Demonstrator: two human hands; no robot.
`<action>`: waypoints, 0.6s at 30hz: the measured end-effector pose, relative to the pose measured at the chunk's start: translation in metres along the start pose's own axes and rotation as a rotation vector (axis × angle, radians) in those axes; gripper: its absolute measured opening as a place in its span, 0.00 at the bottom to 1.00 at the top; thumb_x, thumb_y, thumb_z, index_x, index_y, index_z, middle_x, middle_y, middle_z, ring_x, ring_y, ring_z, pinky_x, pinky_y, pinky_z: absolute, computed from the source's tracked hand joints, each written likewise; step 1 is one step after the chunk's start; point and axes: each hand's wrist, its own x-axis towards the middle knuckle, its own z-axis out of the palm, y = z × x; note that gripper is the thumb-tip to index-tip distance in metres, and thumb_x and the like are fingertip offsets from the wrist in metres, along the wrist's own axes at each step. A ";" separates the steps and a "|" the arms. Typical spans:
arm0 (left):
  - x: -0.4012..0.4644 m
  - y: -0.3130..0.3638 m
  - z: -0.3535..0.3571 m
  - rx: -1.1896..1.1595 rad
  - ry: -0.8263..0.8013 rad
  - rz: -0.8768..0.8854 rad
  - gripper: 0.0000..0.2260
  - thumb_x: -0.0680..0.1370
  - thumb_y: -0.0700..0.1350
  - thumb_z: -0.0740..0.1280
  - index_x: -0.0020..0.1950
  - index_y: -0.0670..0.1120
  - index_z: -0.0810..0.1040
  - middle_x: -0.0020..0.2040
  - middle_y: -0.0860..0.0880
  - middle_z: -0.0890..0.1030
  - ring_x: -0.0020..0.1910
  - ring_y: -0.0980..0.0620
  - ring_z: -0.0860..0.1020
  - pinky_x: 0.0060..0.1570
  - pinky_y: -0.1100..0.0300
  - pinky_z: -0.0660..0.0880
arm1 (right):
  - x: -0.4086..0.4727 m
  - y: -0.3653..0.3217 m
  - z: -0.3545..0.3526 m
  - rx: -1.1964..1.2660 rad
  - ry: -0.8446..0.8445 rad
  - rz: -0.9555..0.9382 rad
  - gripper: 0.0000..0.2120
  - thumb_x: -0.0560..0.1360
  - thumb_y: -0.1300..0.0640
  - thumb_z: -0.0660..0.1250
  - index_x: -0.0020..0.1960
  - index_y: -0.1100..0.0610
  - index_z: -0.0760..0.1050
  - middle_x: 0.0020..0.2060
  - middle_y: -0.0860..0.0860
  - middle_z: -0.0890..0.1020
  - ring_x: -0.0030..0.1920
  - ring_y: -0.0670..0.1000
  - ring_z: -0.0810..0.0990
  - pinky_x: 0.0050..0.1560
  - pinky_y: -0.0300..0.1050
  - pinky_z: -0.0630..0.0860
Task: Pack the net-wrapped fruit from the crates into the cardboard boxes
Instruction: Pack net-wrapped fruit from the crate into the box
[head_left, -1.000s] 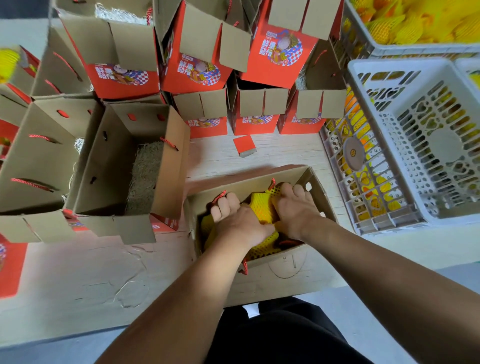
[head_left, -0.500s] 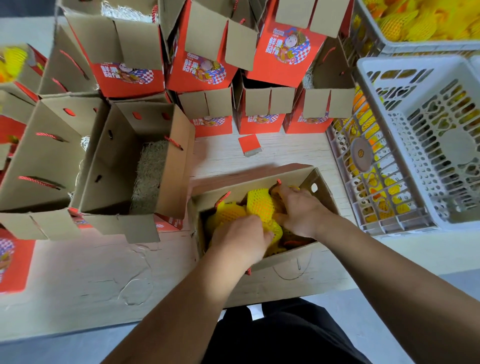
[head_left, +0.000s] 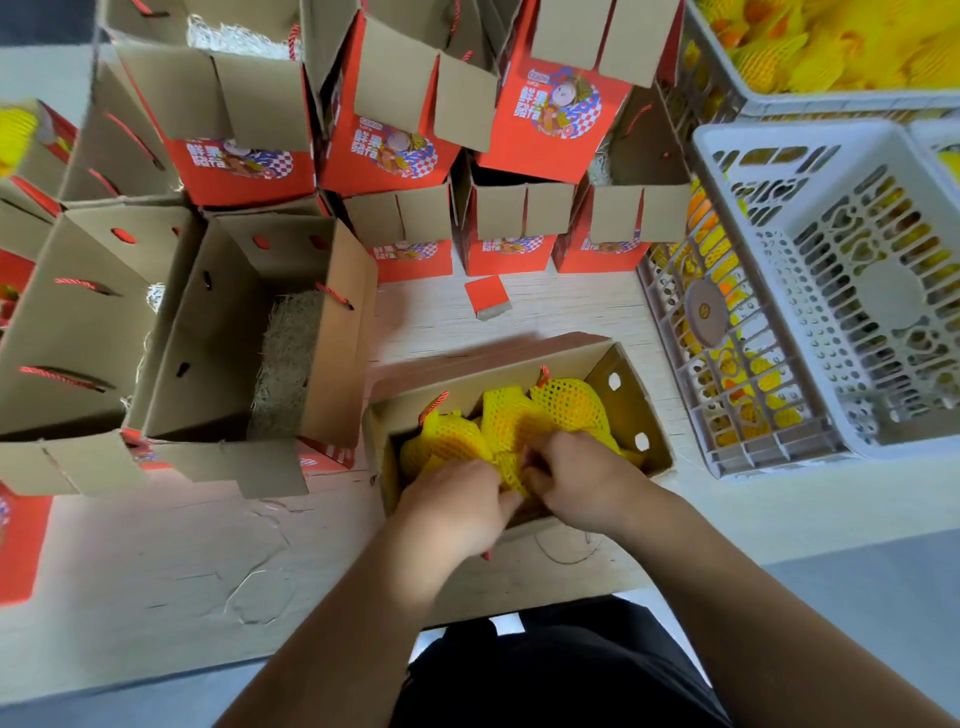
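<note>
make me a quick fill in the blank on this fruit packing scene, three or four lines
1. Both hands reach into the open cardboard box holding fruit wrapped in ____ foam net.
2. The empty open box to its left is lined with shredded ____.
3. The upper white crate on the right is ____.
4. The printed box fronts are ____.

Missing words: yellow; paper; empty; red

Both hands (head_left: 519, 488) seemingly grip netted fruit (head_left: 519, 415) in box (head_left: 631, 410).

Yellow mesh netting on fruit (head_left: 519, 421); plain brown cardboard box (head_left: 631, 415); red boxes (head_left: 545, 135) with blue-white checkered print; white perforated crates (head_left: 810, 291); pale shredded filler (head_left: 285, 358).
</note>
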 end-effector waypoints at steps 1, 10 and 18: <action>-0.001 -0.003 -0.001 0.010 -0.030 -0.030 0.15 0.84 0.56 0.61 0.52 0.47 0.81 0.49 0.45 0.82 0.52 0.42 0.81 0.51 0.49 0.79 | -0.001 0.000 0.000 0.007 0.004 -0.018 0.07 0.80 0.53 0.63 0.53 0.52 0.79 0.45 0.53 0.83 0.48 0.56 0.81 0.44 0.45 0.73; 0.026 0.076 -0.020 -0.290 0.344 0.241 0.06 0.83 0.50 0.62 0.55 0.56 0.78 0.49 0.56 0.83 0.44 0.55 0.80 0.43 0.54 0.76 | -0.033 0.049 -0.053 0.362 0.480 -0.163 0.06 0.80 0.58 0.64 0.52 0.50 0.79 0.38 0.47 0.83 0.38 0.47 0.81 0.42 0.47 0.78; 0.137 0.257 -0.014 -0.572 0.427 0.462 0.07 0.78 0.50 0.62 0.53 0.55 0.78 0.49 0.53 0.85 0.49 0.52 0.83 0.52 0.50 0.79 | -0.052 0.182 -0.152 0.479 0.867 -0.019 0.10 0.82 0.63 0.61 0.57 0.52 0.78 0.39 0.42 0.81 0.39 0.39 0.78 0.40 0.36 0.71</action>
